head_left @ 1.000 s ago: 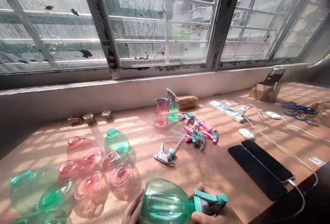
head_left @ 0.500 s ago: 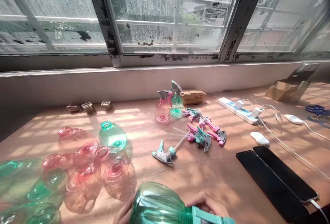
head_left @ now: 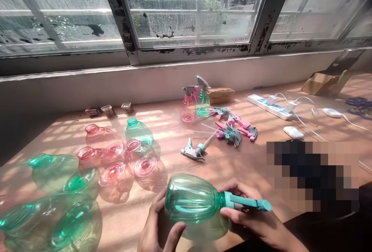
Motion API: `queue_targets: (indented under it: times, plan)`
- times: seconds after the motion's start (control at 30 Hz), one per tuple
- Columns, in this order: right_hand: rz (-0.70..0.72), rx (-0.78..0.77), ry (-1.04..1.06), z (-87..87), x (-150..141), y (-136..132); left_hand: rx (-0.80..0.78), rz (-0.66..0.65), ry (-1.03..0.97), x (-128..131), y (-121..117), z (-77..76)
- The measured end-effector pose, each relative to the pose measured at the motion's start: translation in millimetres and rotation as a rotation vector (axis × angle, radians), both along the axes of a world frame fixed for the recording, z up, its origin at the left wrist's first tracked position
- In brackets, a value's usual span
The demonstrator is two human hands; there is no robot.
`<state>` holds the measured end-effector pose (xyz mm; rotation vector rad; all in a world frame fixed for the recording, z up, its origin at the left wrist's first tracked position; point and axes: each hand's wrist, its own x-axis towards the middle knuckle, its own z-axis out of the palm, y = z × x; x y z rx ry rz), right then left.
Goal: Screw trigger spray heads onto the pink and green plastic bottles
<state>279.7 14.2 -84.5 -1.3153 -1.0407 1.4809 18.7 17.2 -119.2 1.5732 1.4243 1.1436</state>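
My right fingers (head_left: 231,215) are narrowed onto the green bottle (head_left: 192,196) where its neck meets the mint collar (head_left: 229,199) of the spray head (head_left: 252,202). My left fingers (head_left: 159,202) stand wide around the base end, the thumb apart from them; I cannot tell how firmly they touch it. The bottle lies on its side between my hands, at the near part of the counter (head_left: 247,167), base toward my left, trigger toward my right.

As I judge it, this joint calls for the neck and collar in one straight line, so the threads don't cross. I want the left palm snug on the base, steadying without squeezing the thin wall, and the right grip on the collar itself, off the trigger, because pushing on that would lever the head askew.

Beyond, a grey-and-mint spray head (head_left: 190,152) lies with its tube pointing at a tangle of pink and mint heads (head_left: 232,136). Behind those, a pink sprayer (head_left: 188,110) and a green sprayer (head_left: 203,107) stand upright beside a brown package (head_left: 221,95). To my left, headless pink and green bottles (head_left: 55,170) lie close together; my left elbow should keep wide of them. The power strip (head_left: 260,103) sits well apart, far right.
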Motion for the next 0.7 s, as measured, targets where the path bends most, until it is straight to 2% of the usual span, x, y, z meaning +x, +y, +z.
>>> queue_targets:
  times: [0.1, 0.23, 0.3, 0.4, 0.57, 0.63, 0.7]
  plan:
    - [0.068, -0.004, 0.058, -1.7, 2.6, 1.2, -0.037, 0.027, -0.045, 5.5, -0.9, 7.4]
    - [-0.01, -0.051, 0.097, -7.9, 5.7, -0.2, 0.108, 0.004, 0.044, 10.6, -0.2, 13.5]
    - [-0.035, -0.04, 0.094, -8.7, 6.4, -0.8, 0.132, 0.006, 0.066, 11.6, 0.0, 13.0]
    - [0.004, 0.05, 0.094, -5.5, 7.2, -1.1, 0.108, -0.012, 0.024, 12.0, -2.0, 11.5]
    - [0.078, 0.175, -0.112, 1.8, 8.0, -2.6, -0.021, 0.04, 0.0, 10.9, -6.6, 16.5]
    - [0.075, 0.147, -0.083, 1.8, 8.4, -3.7, -0.003, 0.035, 0.012, 10.5, -5.9, 18.4]
    - [0.066, 0.09, 0.005, 0.0, 9.0, -5.0, 0.081, 0.018, 0.046, 10.4, -4.1, 18.3]
